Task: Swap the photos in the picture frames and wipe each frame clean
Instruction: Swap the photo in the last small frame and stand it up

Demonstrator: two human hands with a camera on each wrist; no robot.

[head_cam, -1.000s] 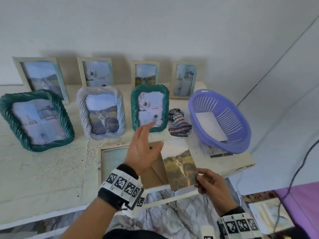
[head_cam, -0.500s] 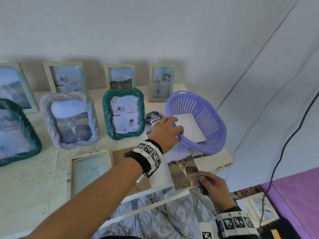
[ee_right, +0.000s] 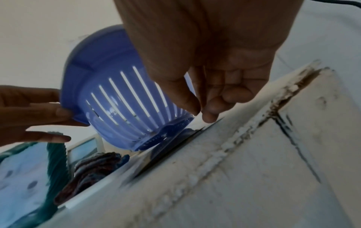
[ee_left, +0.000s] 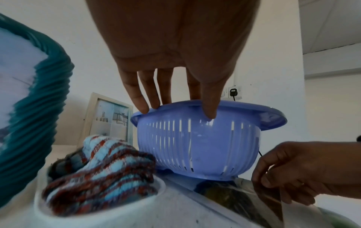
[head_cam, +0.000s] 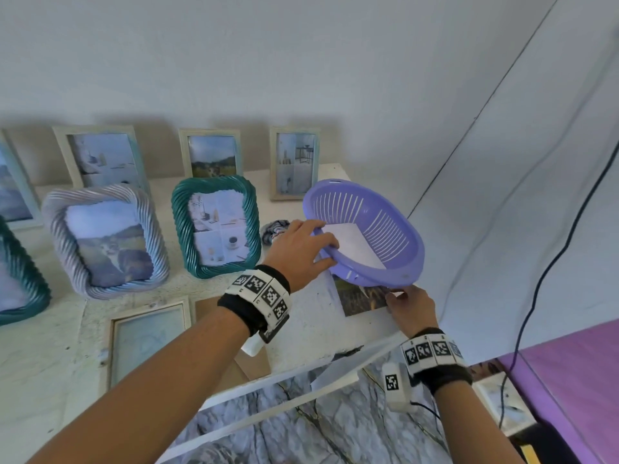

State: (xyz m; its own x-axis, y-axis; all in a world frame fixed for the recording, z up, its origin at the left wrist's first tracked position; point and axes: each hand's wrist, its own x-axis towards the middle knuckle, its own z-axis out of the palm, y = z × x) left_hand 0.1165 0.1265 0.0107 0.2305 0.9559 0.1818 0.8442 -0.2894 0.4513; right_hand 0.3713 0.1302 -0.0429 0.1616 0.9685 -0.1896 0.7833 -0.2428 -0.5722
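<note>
My left hand (head_cam: 330, 253) grips the near rim of the purple slotted basket (head_cam: 378, 229), fingers over the rim and thumb on the outer wall (ee_left: 209, 114). The basket is tilted up on its left side. My right hand (head_cam: 393, 294) pinches the corner of a cat photo (head_cam: 358, 298) that lies on the table, partly under the basket. A glass-fronted frame (head_cam: 147, 336) with no photo lies flat near my left forearm, its brown backing board (head_cam: 249, 368) beside it. A striped cloth (ee_left: 97, 169) sits in a white dish left of the basket.
Several framed photos stand along the wall, among them a green rope frame (head_cam: 216, 226) and a grey rope frame (head_cam: 104, 239). A white sheet (head_cam: 355, 244) lies inside the basket. The table edge (head_cam: 335, 356) is chipped, and a black cable (head_cam: 536, 289) hangs at the right.
My left hand left the flat frame, reached right, took the basket rim and tipped the basket up. My right hand slid the cat photo forward under the basket.
</note>
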